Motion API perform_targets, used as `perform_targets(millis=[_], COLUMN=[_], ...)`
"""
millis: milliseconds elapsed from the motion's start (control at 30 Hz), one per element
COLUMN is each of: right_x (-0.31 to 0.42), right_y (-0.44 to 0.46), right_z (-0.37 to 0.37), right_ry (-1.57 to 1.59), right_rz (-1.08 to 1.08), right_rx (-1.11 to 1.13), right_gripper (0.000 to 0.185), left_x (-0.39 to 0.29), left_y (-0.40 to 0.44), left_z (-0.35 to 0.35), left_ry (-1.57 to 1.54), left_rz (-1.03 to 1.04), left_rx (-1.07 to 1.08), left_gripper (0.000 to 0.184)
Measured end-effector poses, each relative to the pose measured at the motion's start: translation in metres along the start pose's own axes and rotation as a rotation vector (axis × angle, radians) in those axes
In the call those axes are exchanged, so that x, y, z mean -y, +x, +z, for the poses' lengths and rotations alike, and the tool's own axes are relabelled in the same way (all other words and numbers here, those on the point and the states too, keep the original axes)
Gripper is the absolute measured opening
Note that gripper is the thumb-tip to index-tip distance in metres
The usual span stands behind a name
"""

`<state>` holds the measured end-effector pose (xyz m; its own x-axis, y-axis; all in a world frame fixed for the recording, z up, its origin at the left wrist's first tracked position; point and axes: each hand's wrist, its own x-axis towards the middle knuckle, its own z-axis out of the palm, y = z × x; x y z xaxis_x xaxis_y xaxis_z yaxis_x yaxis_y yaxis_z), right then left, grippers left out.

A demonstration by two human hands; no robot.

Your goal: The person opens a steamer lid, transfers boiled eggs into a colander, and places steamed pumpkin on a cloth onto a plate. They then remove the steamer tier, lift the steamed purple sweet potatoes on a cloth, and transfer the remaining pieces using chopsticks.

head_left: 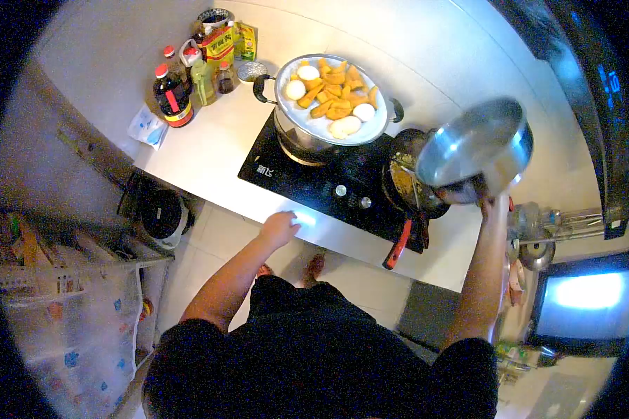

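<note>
My right hand (493,204) grips a shiny steel pot (479,143) near its dark handle. The pot is tilted, above the right side of the cooktop, and its edges are slightly blurred. My left hand (279,229) is at the counter's front edge, fingers loosely curled, with nothing visible in it. On the black cooktop (300,183) stands a large two-handled steamer pot (307,136). Its top holds orange pumpkin-like pieces (339,91), whole eggs (295,89) and a pale oval item (345,126). Partly behind the held pot sits a frying pan (402,178) with a red handle (398,244) and some food inside.
Sauce bottles (171,98), a yellow packet (220,45) and a small bowl (251,71) stand at the back left. A white packet (148,128) lies near the left counter edge. Dishes and a rack (555,223) are at right, below the range hood (594,91).
</note>
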<state>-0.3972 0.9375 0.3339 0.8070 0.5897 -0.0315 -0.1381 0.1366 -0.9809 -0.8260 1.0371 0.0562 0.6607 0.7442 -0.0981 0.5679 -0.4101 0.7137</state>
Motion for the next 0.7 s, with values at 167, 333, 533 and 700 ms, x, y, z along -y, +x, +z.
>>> perform_targets(millis=[167,333,533,700], right_x=[-0.023,-0.049,-0.075,-0.063], right_y=[-0.071,-0.139,-0.203,-0.194], right_z=[-0.141,-0.283,-0.416,-0.421], right_ry=[-0.570,-0.166,0.007,-0.061], right_rz=[-0.538,-0.136,0.129,0.129], right_rx=[0.156,-0.125,-0.400,-0.524], right_gripper=[0.057,0.052,0.047,0.035], left_x=[-0.072,-0.112,-0.099,-0.105], left_y=[0.091,0.148,0.188,0.178], left_z=[0.019,0.044,0.092,0.098], left_ry=[0.141,0.258,0.415,0.592], left_rz=[0.028,-0.114,-0.260,0.108], left_rx=[0.079,0.141,0.213,0.248], left_gripper=[0.037,0.032,0.023,0.023])
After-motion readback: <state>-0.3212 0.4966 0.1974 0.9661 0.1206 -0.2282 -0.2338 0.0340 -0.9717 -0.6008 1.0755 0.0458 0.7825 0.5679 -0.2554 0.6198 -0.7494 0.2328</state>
